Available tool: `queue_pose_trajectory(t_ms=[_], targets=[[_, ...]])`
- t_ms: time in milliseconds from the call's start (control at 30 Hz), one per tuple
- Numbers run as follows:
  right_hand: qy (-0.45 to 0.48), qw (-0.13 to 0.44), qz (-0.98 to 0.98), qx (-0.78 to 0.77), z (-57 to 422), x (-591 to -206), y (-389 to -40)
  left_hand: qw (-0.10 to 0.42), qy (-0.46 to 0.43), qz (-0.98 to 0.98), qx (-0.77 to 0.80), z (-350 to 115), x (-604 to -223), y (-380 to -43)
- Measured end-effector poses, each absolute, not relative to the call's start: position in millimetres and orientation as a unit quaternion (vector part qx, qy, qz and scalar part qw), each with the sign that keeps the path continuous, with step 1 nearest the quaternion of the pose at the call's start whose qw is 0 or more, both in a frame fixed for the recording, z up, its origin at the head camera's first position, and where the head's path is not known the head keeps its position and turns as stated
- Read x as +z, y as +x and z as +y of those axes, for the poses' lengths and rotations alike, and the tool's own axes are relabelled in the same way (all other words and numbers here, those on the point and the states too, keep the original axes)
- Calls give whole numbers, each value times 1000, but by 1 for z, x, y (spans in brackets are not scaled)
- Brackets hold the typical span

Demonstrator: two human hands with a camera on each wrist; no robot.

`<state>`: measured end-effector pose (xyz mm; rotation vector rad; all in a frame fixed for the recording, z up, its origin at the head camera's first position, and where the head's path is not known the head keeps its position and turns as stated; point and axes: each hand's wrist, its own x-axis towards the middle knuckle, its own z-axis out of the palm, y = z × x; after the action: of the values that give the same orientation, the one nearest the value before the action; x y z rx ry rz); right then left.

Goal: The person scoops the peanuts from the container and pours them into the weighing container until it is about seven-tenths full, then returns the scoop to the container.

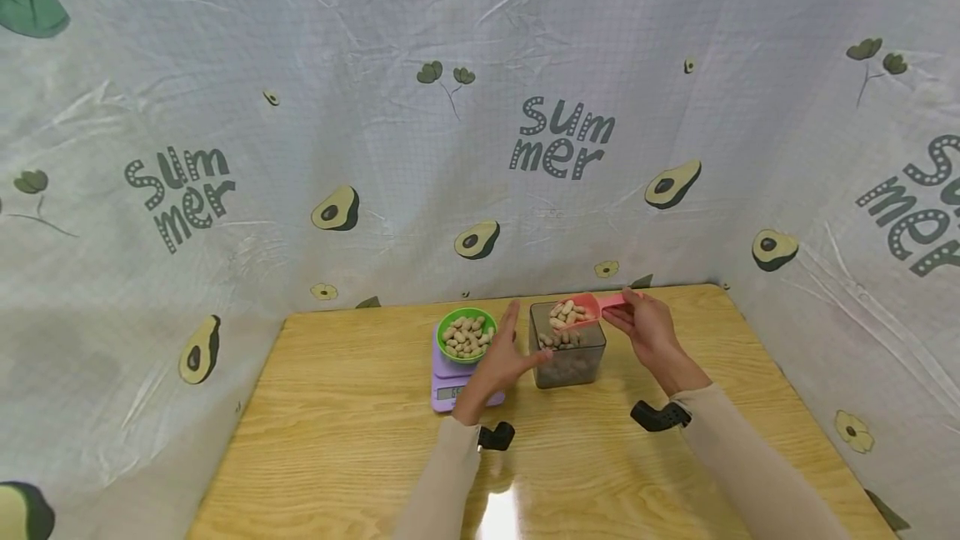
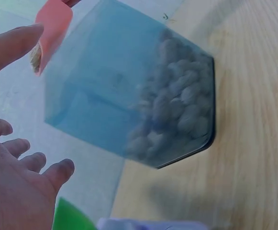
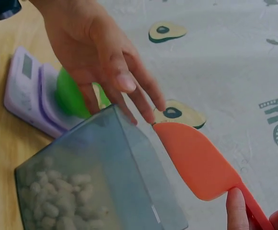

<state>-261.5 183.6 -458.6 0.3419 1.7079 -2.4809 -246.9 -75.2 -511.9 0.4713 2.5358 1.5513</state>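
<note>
My right hand (image 1: 651, 330) grips the handle of a pink-red scoop (image 1: 590, 307). Unshelled peanuts (image 1: 567, 314) fill the scoop, which is raised over a clear grey plastic container (image 1: 566, 371). More peanuts (image 2: 182, 91) lie in the bottom part of that container. With fingers spread, my left hand (image 1: 502, 363) hovers between the container and a green bowl (image 1: 442, 347), holding nothing. Whether its fingertips touch the container's rim I cannot tell. The bowl is heaped with peanuts (image 1: 467, 337) and stands on a purple kitchen scale (image 1: 444, 377), whose display is lit but partly unreadable.
A wooden table (image 1: 337, 423) carries everything. White sheeting (image 1: 405, 190) printed with avocados and lettering rises behind the table's back edge and along both sides. The container stands close to the scale's right side.
</note>
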Motion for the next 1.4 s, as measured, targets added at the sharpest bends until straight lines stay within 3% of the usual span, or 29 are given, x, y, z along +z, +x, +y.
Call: queue_pose_trajectory(t_ms=[400,767,1100,1400], targets=[[101,46,559,-822,158,-443,-269,7,141,853,502,-109,-492,-237],[104,61,549,-827,115,-438,-279,-33,88,869,486,-151,-498,-233],[109,67,578,-806,75,-449,-292,-32,64,885,461,-179,-516,-239],[119,57,611,-781,43,-461,-302,4,45,892,450,-188,-536,-240]])
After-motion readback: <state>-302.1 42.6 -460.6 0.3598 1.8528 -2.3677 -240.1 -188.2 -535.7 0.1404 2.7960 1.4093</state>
